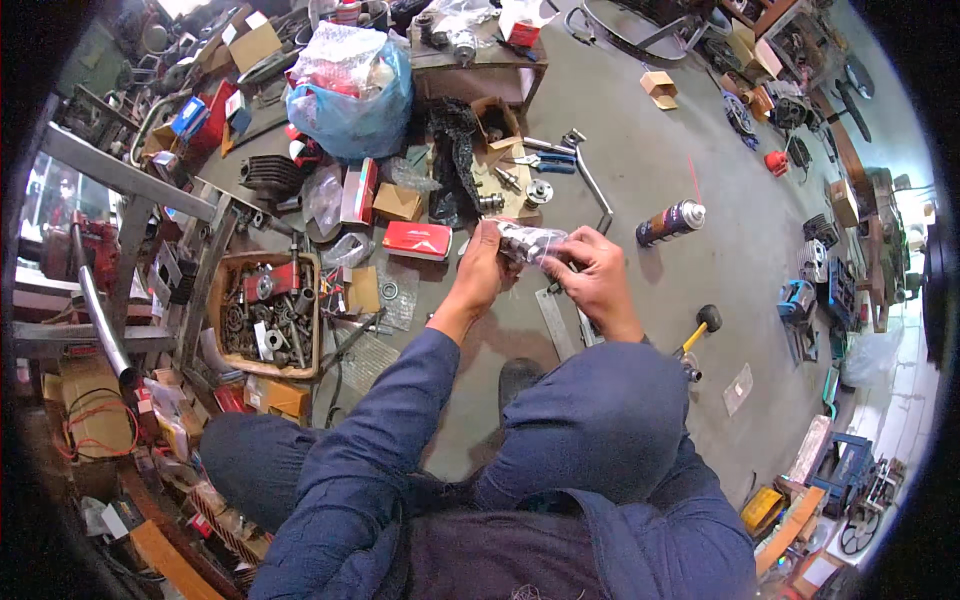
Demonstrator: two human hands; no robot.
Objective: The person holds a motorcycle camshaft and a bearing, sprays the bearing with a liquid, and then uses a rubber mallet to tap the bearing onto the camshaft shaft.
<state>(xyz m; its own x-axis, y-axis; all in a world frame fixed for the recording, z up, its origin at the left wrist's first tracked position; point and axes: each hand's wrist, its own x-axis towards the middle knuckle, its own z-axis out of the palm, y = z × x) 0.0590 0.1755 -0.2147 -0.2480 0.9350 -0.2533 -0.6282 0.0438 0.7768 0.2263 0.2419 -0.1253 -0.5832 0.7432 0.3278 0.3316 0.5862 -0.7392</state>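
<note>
In front of my knees I hold a clear plastic bag [528, 238] with shiny metal parts inside; their exact kind is hard to make out. My left hand [482, 268] is closed round the bag's left end. The fingers of my right hand [598, 274] pinch the plastic at its right end. Just left of the bag a red and white box [418, 240] lies on the floor. Beyond my hands are a round metal flanged part [539, 191], blue-handled pliers [548, 161] and a bent metal bar [592, 180].
A spray can [670, 223] with a red straw stands to the right, and a yellow-handled mallet [701, 330] lies nearer me. At left sits a tray [314, 330] of metal parts beside a metal frame [130, 180]. A blue bag [350, 115] stands at the back.
</note>
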